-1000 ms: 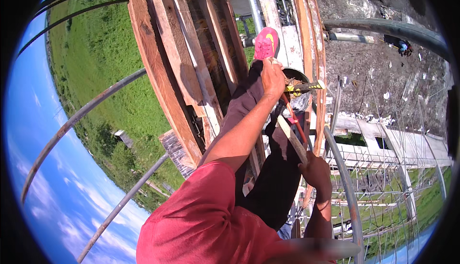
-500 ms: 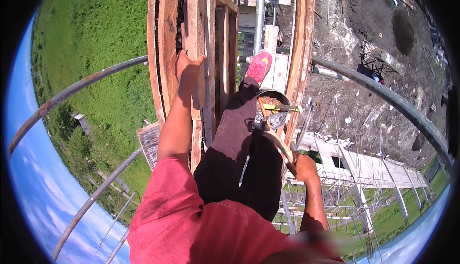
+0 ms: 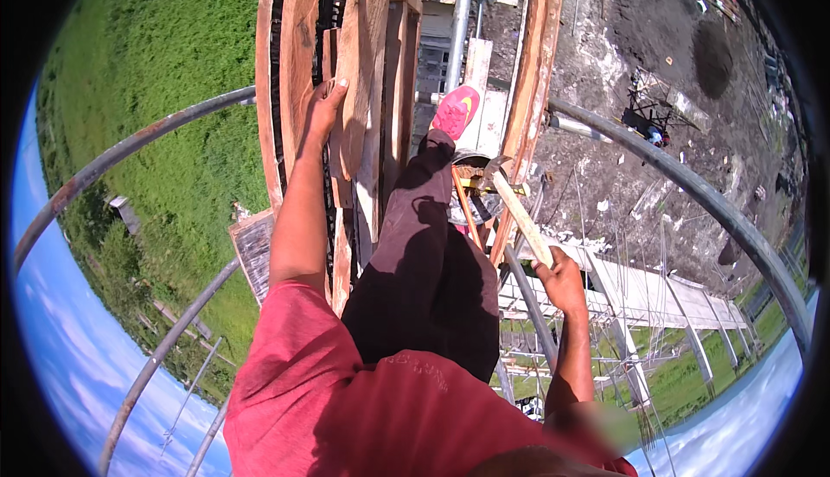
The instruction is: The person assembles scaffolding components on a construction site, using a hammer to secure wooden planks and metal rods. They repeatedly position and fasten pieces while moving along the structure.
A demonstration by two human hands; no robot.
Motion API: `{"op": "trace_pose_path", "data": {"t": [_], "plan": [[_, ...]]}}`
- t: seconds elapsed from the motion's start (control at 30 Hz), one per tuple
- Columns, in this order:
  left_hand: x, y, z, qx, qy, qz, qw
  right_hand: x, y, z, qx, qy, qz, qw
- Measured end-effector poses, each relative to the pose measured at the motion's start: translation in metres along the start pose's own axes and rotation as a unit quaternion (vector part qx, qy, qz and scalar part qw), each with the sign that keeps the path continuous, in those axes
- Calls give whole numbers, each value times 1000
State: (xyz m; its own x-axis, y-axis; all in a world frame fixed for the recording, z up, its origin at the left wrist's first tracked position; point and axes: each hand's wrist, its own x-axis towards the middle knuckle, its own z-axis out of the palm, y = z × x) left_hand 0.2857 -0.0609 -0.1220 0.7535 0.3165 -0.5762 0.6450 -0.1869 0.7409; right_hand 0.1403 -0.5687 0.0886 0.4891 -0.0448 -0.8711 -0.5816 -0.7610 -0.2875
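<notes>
Hammer (image 3: 522,217) gripped low on its wooden handle by the right hand (image 3: 564,281), probably for leverage, its head at or just above the right rim of the bucket (image 3: 470,160). Left hand (image 3: 325,107) partly curled against the left edge of the rough-sawn board (image 3: 356,88), perhaps for steadying, firmness impossible to tell. Tight leftward against the thick plank (image 3: 300,40), roomier rightward toward the curved scaffold pipe (image 3: 693,190), with grass (image 3: 164,53) and dirt ground (image 3: 657,44) well below the outer edges.
</notes>
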Motion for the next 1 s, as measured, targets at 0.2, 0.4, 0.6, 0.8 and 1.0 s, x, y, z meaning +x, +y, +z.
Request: {"op": "trace_pose_path", "data": {"t": [0.2, 0.4, 0.6, 0.8, 1.0], "plan": [[-19, 23, 17, -6, 55, 34, 998, -17, -14, -25, 214, -6, 8, 977], [-57, 68, 38, 29, 169, 48, 984, -74, -10, -22, 340, 6, -119, 933], [-22, 75, 39, -1, 207, 68, 976, -40, -32, -10, 400, -195, -34, 895], [11, 80, 33, 54, 175, 4, 983, 21, -51, 13, 385, -68, 15, 920], [59, 108, 8, -406, 36, 32, 913, 18, -37, 12, 325, -46, 59, 943]]}}
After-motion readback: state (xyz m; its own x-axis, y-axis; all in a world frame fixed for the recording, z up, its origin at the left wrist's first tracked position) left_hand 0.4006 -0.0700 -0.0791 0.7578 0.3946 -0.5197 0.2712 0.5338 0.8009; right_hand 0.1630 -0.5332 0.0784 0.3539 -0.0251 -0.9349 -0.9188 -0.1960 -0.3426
